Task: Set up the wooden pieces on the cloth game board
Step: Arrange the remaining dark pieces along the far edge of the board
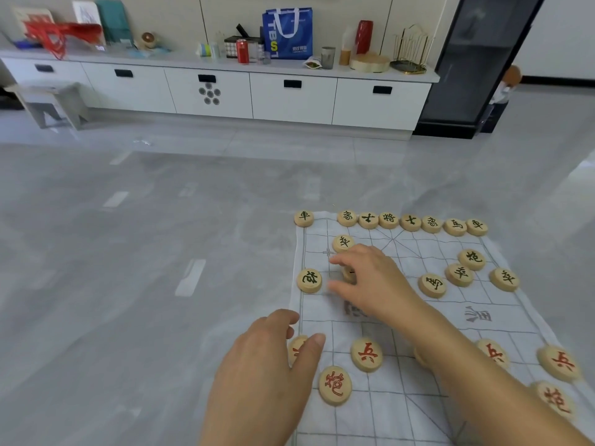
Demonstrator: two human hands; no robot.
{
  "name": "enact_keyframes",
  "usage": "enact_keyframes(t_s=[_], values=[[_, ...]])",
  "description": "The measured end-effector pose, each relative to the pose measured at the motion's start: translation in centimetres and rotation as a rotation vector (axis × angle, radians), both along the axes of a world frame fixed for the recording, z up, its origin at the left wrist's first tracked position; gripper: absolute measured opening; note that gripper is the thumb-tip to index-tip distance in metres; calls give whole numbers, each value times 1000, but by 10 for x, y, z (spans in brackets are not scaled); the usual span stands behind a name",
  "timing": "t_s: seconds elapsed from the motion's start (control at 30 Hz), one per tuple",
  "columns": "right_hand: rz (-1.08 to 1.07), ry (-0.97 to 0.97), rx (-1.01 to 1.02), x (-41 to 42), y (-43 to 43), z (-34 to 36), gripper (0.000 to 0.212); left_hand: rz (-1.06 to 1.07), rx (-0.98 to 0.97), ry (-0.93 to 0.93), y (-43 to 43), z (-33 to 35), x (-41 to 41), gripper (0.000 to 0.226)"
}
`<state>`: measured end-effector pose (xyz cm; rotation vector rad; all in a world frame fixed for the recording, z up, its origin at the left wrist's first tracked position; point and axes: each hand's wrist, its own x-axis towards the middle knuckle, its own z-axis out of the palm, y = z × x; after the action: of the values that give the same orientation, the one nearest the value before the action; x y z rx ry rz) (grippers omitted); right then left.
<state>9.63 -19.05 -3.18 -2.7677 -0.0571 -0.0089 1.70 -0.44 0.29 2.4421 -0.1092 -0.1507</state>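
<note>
We see a white cloth game board (396,410) with grid lines, flat on a grey tiled floor (128,252). A row of round pale wooden pieces with black characters (389,219) lines the board's 12 o'clock edge. More black-marked ones lie loose around 2 o'clock, and one black-marked piece (309,280) sits at the 9 o'clock edge. Red-marked wooden pieces (366,354) spread across the 6 o'clock half.

The right hand (373,278) reaches over the board toward 10 o'clock, index finger and thumb narrow, pinching a mostly hidden wooden piece (349,274); we cannot read its mark. It is on the board, near another black piece (344,243) at its 12 o'clock.

The left hand (264,358) is at the board's 8 o'clock edge, thumb and curled fingers holding a half-covered red piece (297,347). A red cannon piece (335,385) lies just beside the thumb, at its 5 o'clock.

At 12 o'clock, well apart, stands a long white cabinet (209,91) with a blue bag (287,33) on top.
</note>
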Motion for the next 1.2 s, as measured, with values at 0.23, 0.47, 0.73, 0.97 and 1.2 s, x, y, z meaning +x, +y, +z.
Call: enact_keyframes(t_s=[0.23, 0.47, 0.73, 0.97, 1.2], values=[[-93, -10, -192, 8, 31, -11, 65, -16, 22, 5, 3, -1, 1, 44], [-88, -100, -41, 13, 17, -9, 35, -12, 15, 13, 4, 0, 1, 45], [-178, -160, -121, 32, -13, -6, 37, -13, 19, 33, 4, 2, 1, 47], [27, -81, -293, 57, -19, -1, 37, -16, 29, 45, 6, 2, 1, 46], [101, 30, -260, 64, -26, 0, 38, -26, 43, 58, 6, 3, 1, 45]])
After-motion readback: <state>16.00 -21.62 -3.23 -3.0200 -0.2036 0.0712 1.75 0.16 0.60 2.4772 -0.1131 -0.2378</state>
